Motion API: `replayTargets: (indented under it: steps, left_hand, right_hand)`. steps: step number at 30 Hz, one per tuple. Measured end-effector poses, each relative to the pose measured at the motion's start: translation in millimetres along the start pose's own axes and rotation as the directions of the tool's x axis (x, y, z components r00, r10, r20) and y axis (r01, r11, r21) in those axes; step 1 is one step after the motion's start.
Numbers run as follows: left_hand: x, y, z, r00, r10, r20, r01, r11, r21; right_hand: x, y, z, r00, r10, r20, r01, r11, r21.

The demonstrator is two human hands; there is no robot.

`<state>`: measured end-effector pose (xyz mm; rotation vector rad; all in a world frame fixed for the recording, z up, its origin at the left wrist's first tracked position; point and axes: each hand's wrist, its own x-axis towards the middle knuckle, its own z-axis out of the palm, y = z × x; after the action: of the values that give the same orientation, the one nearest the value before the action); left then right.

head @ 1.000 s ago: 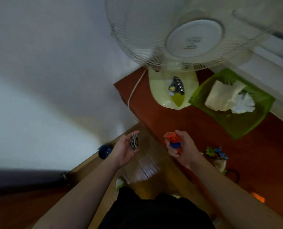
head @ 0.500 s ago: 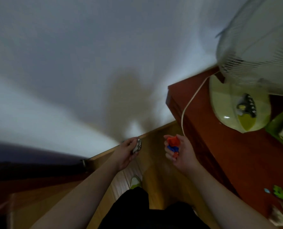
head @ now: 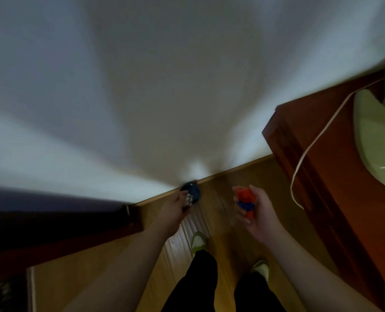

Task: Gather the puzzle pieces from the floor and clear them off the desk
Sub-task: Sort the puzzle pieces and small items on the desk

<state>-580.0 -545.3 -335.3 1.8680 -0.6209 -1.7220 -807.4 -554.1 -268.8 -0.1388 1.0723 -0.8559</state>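
1. Dark furniture edge [head: 58, 239], far left: blurred, no detail to record.
2. Left hand [head: 175, 210]: fingers curled round a small pale, patterned piece [head: 189, 200], pinched at the fingertips; most likely a puzzle piece, too blurred to confirm.
3. Blue ball [head: 192, 192]: on the floor [head: 223, 221] against the skirting board, just beyond the left hand.
4. Shoes [head: 198, 242]: pale, planted on the wooden boards; the person is standing.
5. Right hand [head: 254, 212]: cupped palm-up, partly closed, holding a cluster of orange and blue puzzle pieces [head: 245, 199].
6. Desk [head: 335, 176], right: reddish wood, bearing a pale green fan base [head: 378, 140] and a white cord [head: 310, 149] trailing over the edge. No puzzle pieces visible on the part in view.
7. Step in hand, by judgement: gathering, with both hands loaded. The next move calls for a place to put the pieces; none is in view.
8. Writing, brands, labels: none legible.
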Motion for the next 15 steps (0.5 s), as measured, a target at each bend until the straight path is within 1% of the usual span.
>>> replayTargets:
  steps: [2, 4, 6, 7, 9, 13, 15]
  left_hand:
    - [10.0, -6.2, -0.3, 1.000, 0.013, 0.023, -0.013, 0.999, 0.029]
    - [30.6, -20.1, -1.6, 1.000, -0.013, 0.007, 0.013, 0.999, -0.045]
    - [50.1, -32.4, -0.9, 0.995, -0.087, -0.044, 0.080, 0.987, -0.141]
    - [58.1, -38.3, -0.6, 0.990, -0.117, -0.083, 0.103, 0.982, -0.161]
    - [76.1, -48.4, -0.2, 0.985, -0.114, -0.132, 0.097, 0.988, -0.123]
    - [107.9, -69.6, -0.7, 0.946, -0.224, -0.233, 0.180, 0.964, -0.198]
    - [123.0, -80.0, -1.8, 0.936, -0.227, -0.270, 0.185, 0.967, -0.173]
  right_hand:
    - [12.1, 4.2, -4.4, 1.000, -0.004, -0.004, 0.004, 1.000, 0.003]
    - [25.4, 9.7, -10.1, 1.000, -0.012, -0.012, 0.012, 1.000, 0.004]
    - [38.7, 15.5, -16.1, 1.000, -0.022, -0.015, 0.022, 1.000, -0.005]
    - [43.4, 18.0, -18.9, 1.000, -0.026, -0.016, 0.025, 1.000, -0.010]
    - [57.5, 26.3, -25.1, 1.000, -0.026, -0.011, 0.025, 1.000, -0.016]
    - [84.7, 42.4, -40.2, 1.000, 0.002, -0.024, -0.002, 1.000, -0.012]
    - [95.1, 51.0, -46.9, 1.000, -0.006, -0.027, 0.005, 1.000, -0.028]
